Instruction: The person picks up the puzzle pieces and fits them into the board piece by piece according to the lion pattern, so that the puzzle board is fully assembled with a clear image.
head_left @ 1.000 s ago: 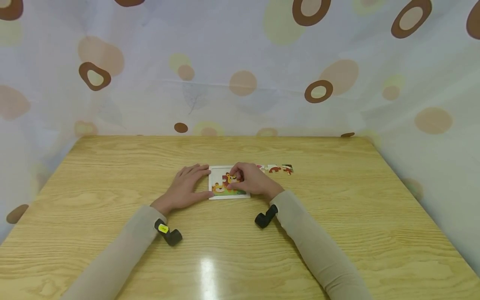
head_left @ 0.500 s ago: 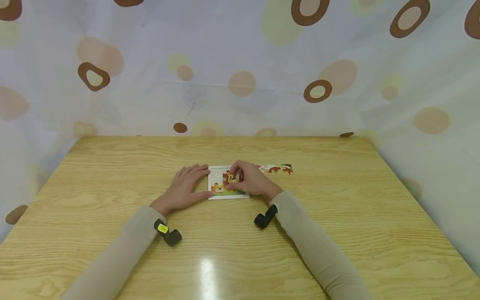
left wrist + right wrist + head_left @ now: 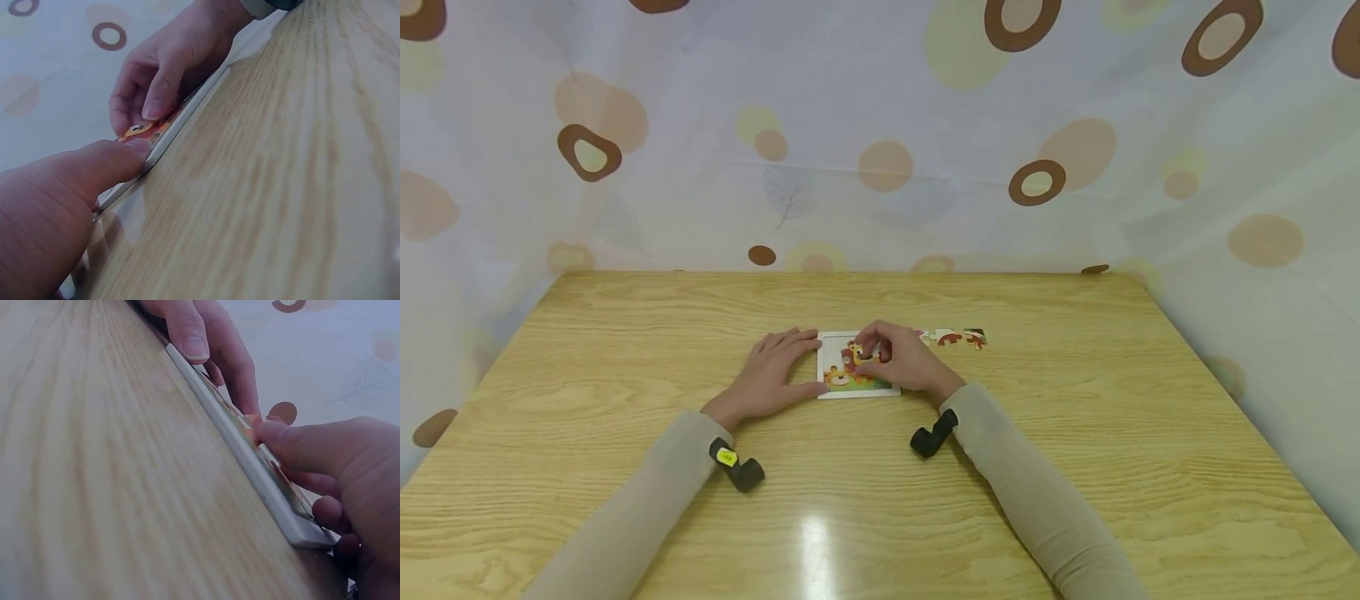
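A puzzle piece (image 3: 853, 353) in red and yellow, bearing part of an animal's face, sits over the middle of a white frame (image 3: 821, 367), pinched between the thumb and fingers of a person's right hand (image 3: 908, 358). Whether the piece lies fully flat cannot be told, as the fingers cover part of it. Fitted pieces (image 3: 842, 382) showing a yellow animal face and green ground line the frame's near edge, while the white base shows bare toward its far left corner. The left hand (image 3: 767, 377) steadies the frame's left side, its fingers straight and close together at the far left corner, the thumb stretched apart to the near left corner. Loose pieces (image 3: 949, 337) lie in a row just beyond the frame's far right corner, the nearest partly hidden by the right hand. The frame rests on a wood-grained desk (image 3: 1075, 375), roughly midway between its left and right edges and near the far edge. Black wrist cameras (image 3: 736, 465) are worn over beige sleeves (image 3: 640, 500). Behind the desk's far edge hangs a pale curtain (image 3: 835, 108) patterned with brown, peach and yellow-green spots.
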`<state>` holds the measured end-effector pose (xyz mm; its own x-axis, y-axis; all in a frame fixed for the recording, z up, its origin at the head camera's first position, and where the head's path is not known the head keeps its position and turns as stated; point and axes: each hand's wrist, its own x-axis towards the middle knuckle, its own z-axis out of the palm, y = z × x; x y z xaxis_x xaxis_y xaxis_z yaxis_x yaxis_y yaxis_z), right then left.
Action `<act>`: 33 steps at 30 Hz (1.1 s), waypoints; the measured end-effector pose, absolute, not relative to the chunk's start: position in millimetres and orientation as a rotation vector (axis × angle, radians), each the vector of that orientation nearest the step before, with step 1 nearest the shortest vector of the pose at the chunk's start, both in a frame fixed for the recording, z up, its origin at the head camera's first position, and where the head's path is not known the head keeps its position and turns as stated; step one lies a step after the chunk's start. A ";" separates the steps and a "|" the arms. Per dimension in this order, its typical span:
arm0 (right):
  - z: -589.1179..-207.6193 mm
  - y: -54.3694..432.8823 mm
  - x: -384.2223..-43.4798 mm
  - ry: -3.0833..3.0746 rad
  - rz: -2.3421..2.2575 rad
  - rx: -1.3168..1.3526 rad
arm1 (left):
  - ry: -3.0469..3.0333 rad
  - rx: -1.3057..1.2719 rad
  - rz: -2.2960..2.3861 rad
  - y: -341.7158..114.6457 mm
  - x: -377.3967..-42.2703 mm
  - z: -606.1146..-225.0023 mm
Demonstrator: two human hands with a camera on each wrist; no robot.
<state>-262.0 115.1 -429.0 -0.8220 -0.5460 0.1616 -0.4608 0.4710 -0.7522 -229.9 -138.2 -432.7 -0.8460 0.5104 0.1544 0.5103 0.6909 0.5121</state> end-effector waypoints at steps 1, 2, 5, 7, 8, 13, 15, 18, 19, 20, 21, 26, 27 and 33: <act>-429.8 115.5 -262.4 2.603 -1.297 -0.887 | 2.888 0.871 0.876 -138.0 -229.8 -432.7; -430.8 115.9 -262.9 2.603 -1.307 -0.876 | 2.891 0.872 0.874 -137.9 -229.9 -432.9; -433.1 116.6 -263.7 2.613 -1.334 -0.862 | 2.891 0.869 0.872 -137.6 -230.1 -432.8; -433.5 116.7 -263.6 2.620 -1.358 -0.859 | 2.893 0.868 0.871 -137.3 -230.2 -432.7; -433.5 116.6 -263.5 2.625 -1.368 -0.859 | 2.894 0.868 0.869 -137.2 -230.3 -432.7; -431.2 115.4 -262.0 2.625 -1.426 -0.837 | 2.897 0.870 0.869 -137.2 -229.5 -432.7; -429.9 114.8 -261.4 2.642 -1.432 -0.824 | 2.898 0.870 0.869 -137.3 -229.2 -432.9; -429.4 114.8 -261.2 2.681 -1.442 -0.809 | 2.901 0.870 0.868 -137.2 -228.9 -433.1; -429.3 114.7 -261.1 2.689 -1.451 -0.806 | 2.901 0.869 0.868 -137.4 -228.7 -432.9; -429.4 114.8 -261.1 2.695 -1.463 -0.798 | 2.900 0.869 0.869 -137.5 -228.5 -432.4; -429.2 115.0 -260.8 2.697 -1.481 -0.784 | 2.899 0.869 0.869 -137.6 -228.3 -432.1; -428.9 117.2 -258.9 2.717 -1.585 -0.706 | 2.895 0.873 0.879 -137.7 -228.1 -431.2; -428.8 117.7 -258.4 2.729 -1.601 -0.697 | 2.893 0.872 0.881 -137.8 -228.1 -431.4; -420.1 119.2 -249.5 2.783 -1.658 -0.688 | 2.888 0.874 0.888 -138.2 -227.8 -433.2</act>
<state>-249.5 119.2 -420.1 -0.9000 -0.2621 0.3482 -0.4310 0.4167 -0.8004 -227.8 -138.2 -433.2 -0.8455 0.5093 0.1605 0.5114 0.6860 0.5175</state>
